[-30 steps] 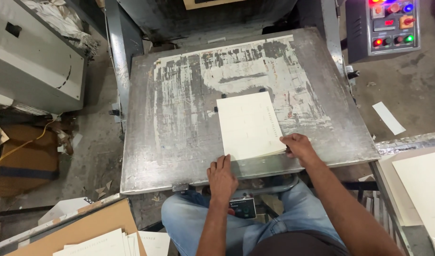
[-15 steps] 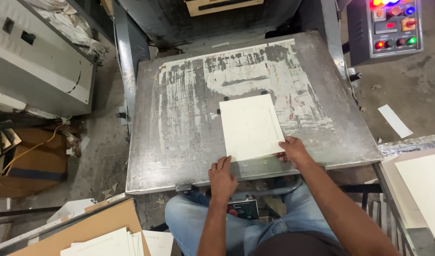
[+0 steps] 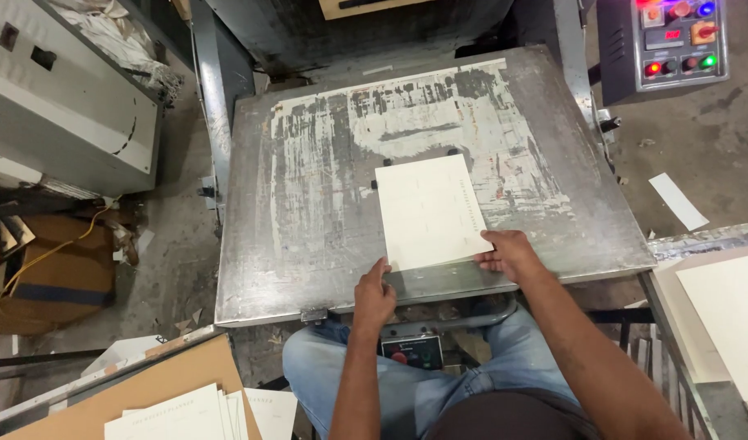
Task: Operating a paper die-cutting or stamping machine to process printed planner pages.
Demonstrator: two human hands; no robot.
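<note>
Near edge: stack of white sheets (image 3: 186,415) on brown board, cut off by frame bottom. Left hand (image 3: 375,295) rests on the front lip of the metal desk (image 3: 308,244), index fingertip touching the near-left corner of the cream card (image 3: 431,212); grip loose, nothing enclosed. Right hand (image 3: 508,253) lies at the card's near-right corner, fingers on its edge; thumb hidden, so hold unclear. Card lies flat, desk centre. Far: control panel (image 3: 675,41), top cut off.
</note>
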